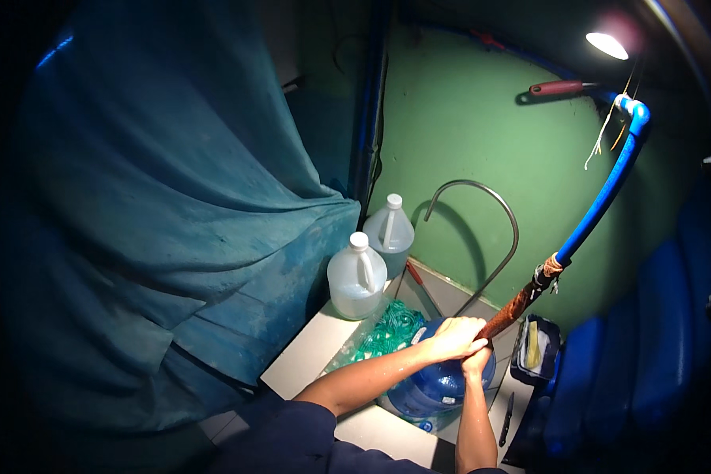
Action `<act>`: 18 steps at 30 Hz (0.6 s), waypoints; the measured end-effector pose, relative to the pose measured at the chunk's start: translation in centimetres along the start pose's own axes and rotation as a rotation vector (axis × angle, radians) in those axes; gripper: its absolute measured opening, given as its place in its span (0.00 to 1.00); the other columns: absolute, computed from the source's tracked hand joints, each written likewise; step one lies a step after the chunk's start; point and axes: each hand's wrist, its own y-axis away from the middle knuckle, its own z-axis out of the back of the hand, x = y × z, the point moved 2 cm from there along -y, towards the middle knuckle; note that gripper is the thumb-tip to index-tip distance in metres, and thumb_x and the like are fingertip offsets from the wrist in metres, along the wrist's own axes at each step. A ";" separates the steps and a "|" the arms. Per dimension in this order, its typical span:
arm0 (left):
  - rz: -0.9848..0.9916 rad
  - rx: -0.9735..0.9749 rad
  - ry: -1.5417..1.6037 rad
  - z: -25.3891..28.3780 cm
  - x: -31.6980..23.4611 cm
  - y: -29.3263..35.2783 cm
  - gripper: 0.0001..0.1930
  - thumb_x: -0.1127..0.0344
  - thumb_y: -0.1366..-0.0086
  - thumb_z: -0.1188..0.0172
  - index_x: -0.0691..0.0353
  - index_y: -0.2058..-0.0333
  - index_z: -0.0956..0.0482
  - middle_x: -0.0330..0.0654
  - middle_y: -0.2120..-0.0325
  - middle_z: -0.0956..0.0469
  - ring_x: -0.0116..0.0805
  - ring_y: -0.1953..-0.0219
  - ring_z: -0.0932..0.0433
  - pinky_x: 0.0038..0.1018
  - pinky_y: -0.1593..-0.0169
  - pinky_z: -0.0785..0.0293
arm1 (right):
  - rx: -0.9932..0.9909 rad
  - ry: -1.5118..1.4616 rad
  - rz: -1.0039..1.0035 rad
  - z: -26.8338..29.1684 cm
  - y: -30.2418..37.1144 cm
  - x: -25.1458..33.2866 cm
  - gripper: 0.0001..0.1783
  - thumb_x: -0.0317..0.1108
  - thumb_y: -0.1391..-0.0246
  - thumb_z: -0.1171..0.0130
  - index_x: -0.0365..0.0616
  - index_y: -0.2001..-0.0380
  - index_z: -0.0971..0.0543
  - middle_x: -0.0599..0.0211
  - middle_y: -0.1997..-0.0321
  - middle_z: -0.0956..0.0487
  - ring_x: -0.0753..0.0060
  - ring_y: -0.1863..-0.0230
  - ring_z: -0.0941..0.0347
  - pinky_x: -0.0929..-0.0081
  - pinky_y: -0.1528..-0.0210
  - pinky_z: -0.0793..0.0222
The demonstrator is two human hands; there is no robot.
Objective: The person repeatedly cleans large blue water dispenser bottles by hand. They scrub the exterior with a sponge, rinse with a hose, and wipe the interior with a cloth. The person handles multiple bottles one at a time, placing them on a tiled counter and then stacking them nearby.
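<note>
A large blue water jug stands in the tiled basin. My left hand is closed round the lower end of a brown-wrapped hose at the jug's top. Just below it, my right hand is closed at the jug's neck, the two hands touching. The hands hide the jug's mouth and the hose tip. Up from the wrapped part runs a blue pipe, tied on with cord. Green netting lies beside the jug, to its left.
Two translucent handled jugs stand at the basin's far left corner. A curved metal spout rises behind. To the right are a dark tray with a yellow item and a knife. Blue cloth hangs at left; a lamp shines above.
</note>
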 end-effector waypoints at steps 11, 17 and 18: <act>0.044 -0.142 0.045 -0.4 3.6 -2.0 0.08 0.63 0.41 0.45 0.62 0.71 0.23 0.55 0.76 0.21 0.56 0.74 0.19 0.46 0.68 0.22 | 0.025 0.262 -0.047 -0.3 1.1 -0.5 0.12 0.29 0.58 0.30 0.40 0.70 0.23 0.75 0.71 0.24 0.80 0.70 0.30 0.74 0.65 0.31; -0.017 -0.508 0.928 3.2 12.2 -10.8 0.33 0.69 0.32 0.45 0.58 0.32 0.47 0.56 0.38 0.33 0.44 0.36 0.33 0.37 0.37 0.36 | -0.126 0.109 0.146 0.0 2.9 4.9 0.18 0.23 0.60 0.28 0.39 0.64 0.25 0.69 0.69 0.22 0.77 0.70 0.26 0.78 0.65 0.26; 0.042 -0.353 0.928 3.2 14.2 -9.7 0.42 0.60 0.30 0.42 0.56 0.28 0.60 0.58 0.33 0.40 0.45 0.30 0.43 0.35 0.31 0.45 | -0.096 0.183 0.177 0.3 2.8 6.7 0.18 0.22 0.58 0.29 0.38 0.63 0.25 0.70 0.68 0.23 0.75 0.69 0.26 0.74 0.61 0.26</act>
